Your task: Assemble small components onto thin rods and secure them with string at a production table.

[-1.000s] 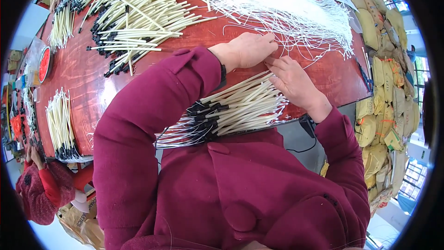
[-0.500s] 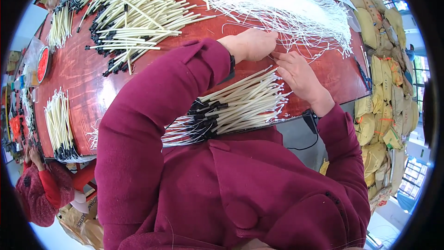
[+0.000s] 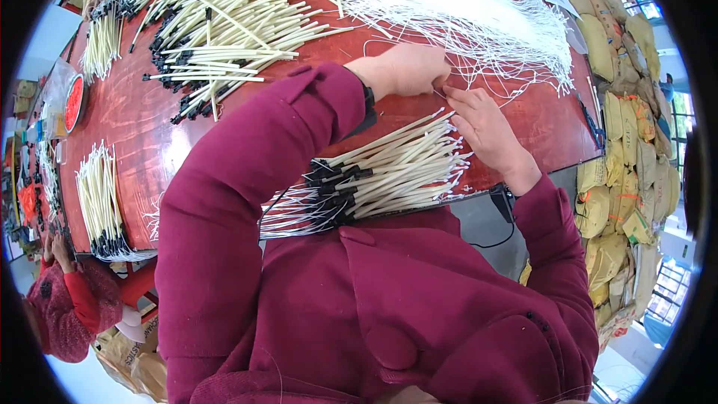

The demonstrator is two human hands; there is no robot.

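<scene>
Above the table, my left hand [image 3: 410, 69] is closed in a pinch, with a thin white cord curving out from beside it. The fingertips of my right hand [image 3: 485, 126] come together close to the left fingers; what they pinch is too small to make out. Just beyond both hands spreads a thick bundle of white cords [image 3: 441, 4], its loose ends tangled. Below them, along the near edge, lies a row of cream-coloured tubes [image 3: 407, 168] with black ends and white cords, partly covered by my left sleeve.
A big heap of cream tubes [image 3: 247, 11] covers the far left of the red table [image 3: 299, 97]. A smaller bundle of tubes [image 3: 97, 187] and a bowl of red pieces [image 3: 73, 103] lie left. Co-workers sit at the left; stacked yellow sacks [image 3: 624, 164] stand right.
My hands stay close together, with the left fingers turned slightly and the right hand shifted a little. A co-worker's hand at the far left has moved. The bundles stay in place.
</scene>
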